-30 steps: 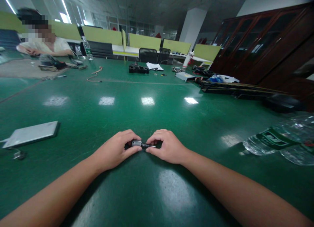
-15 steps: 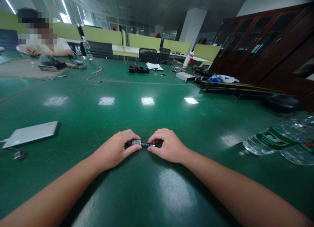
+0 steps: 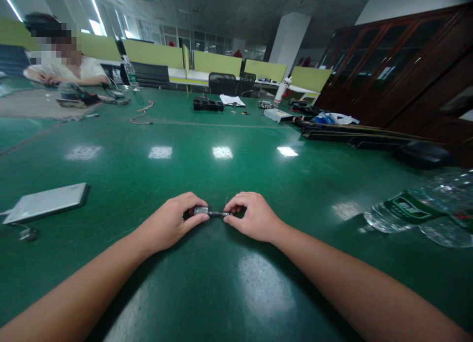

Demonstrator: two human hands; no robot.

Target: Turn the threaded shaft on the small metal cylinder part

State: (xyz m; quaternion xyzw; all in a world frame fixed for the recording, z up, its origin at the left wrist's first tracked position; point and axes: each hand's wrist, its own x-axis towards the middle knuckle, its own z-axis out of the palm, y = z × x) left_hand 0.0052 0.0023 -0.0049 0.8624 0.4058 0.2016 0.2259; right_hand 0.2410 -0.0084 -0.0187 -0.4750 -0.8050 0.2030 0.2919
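Slipping is looking like the likeliest trouble in the head view: the grey cylinder (image 3: 200, 210) is presenting a small, seemingly smooth side, so a slackening pinch could be letting it roll across the glossy counter (image 3: 221, 179). Uneven pulling or tilting could be bending the thin shaft (image 3: 215, 214), which is bridging a narrow gap. The left grip (image 3: 170, 223) is pinching the cylinder, thumb nearer and fingers beyond, parted only by its thickness. The right grip (image 3: 256, 219) is pinching the shaft's far end, thumb and fingertip nearly meeting; what they are covering, I cannot tell. Cylinder and shaft are lying in line between them; whether they are touching the counter, I cannot tell.
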